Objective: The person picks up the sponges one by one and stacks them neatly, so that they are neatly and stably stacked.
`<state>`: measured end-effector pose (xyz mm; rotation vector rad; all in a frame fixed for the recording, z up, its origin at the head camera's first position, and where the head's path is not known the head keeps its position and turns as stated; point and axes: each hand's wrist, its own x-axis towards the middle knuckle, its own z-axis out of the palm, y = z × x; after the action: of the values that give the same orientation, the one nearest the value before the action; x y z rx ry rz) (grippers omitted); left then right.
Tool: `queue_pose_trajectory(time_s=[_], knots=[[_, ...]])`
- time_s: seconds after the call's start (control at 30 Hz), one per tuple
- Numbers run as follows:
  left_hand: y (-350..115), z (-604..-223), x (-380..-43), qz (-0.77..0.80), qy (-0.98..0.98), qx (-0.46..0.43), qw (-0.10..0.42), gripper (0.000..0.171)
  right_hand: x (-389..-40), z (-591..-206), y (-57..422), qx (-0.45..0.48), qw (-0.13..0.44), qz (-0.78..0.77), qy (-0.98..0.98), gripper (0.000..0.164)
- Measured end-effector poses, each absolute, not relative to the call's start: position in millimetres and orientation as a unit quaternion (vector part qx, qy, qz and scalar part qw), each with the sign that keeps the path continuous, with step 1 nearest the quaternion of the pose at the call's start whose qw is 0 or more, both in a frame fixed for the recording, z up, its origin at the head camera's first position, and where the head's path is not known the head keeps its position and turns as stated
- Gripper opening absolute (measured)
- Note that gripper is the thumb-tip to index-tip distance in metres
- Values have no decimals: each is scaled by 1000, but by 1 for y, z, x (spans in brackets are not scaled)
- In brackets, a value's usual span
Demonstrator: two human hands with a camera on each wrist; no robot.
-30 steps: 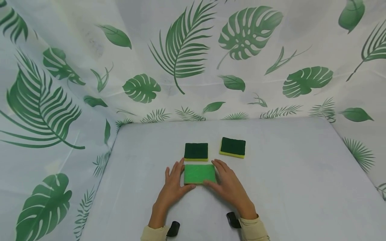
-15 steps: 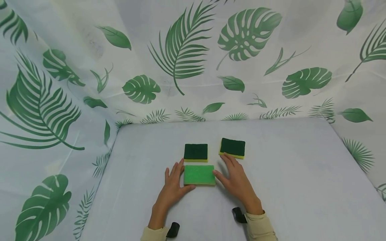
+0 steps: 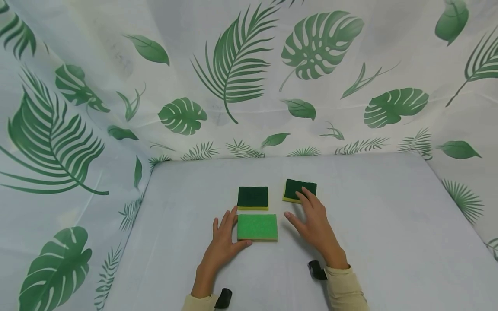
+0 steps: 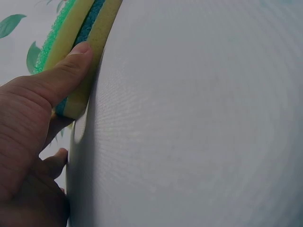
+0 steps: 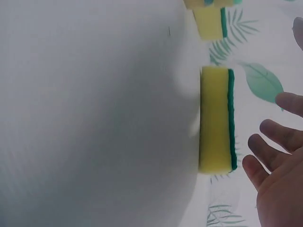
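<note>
Two scouring sponges lie stacked, the bright green one (image 3: 257,227) on top; the left wrist view shows a sponge with a blue-green layer (image 4: 90,22) beneath it. My left hand (image 3: 222,242) holds the stack at its left end, thumb on the near side, fingers towards the far left corner. My right hand (image 3: 314,220) is spread over the near edge of the right dark green sponge (image 3: 292,188), its fingers overlapping it in the head view. In the right wrist view, the fingers stand apart beside that sponge's yellow side (image 5: 215,120), holding nothing.
Another dark green and yellow sponge (image 3: 253,197) lies just behind the stack. The table (image 3: 381,224) has a pale cover. Leaf-printed curtains (image 3: 249,77) rise behind it and on both sides.
My right hand has let go of the stack's right end and moved right and away from me, to the right dark green sponge. My left hand has stayed on the stack.
</note>
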<state>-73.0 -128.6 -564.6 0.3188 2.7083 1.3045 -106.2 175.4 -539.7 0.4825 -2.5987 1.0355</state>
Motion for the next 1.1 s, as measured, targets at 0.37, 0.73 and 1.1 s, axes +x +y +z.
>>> queue_pose_trajectory(time_s=[0.37, 0.73, 1.1], knots=[[-128, -564, -73, 430, 894, 111, 58, 113, -121, -539, 191, 140, 118, 360, -915, 88], [-129, -565, -73, 429, 895, 109, 56, 112, -131, -539, 205, 119, 84, 360, -922, 96], [-129, -564, -73, 429, 895, 109, 57, 112, -137, -542, 210, 97, 43, 369, -923, 100]])
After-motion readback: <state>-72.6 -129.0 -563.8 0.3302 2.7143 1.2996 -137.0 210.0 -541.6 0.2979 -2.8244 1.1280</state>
